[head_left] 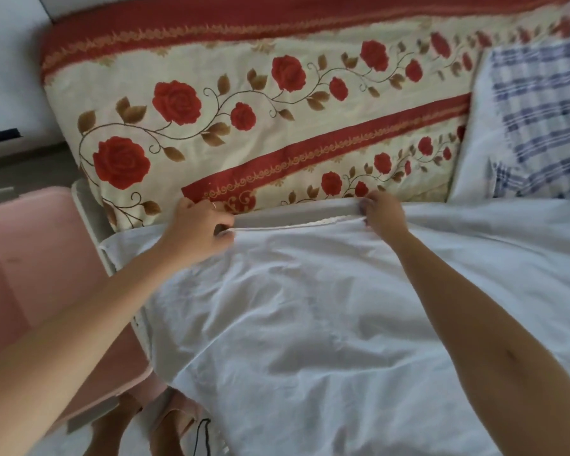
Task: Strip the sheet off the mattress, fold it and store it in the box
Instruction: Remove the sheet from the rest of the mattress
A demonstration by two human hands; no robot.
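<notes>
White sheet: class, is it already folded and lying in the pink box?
No, the white sheet lies spread out unfolded, its far edge gripped by the left hand and right hand, outside the pink box.

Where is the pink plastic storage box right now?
In the head view, the pink plastic storage box stands at the far left, right beside the crumpled white sheet, with the left forearm crossing in front of it.

Head camera looks steeply down, close over the bed (293,216).
</notes>
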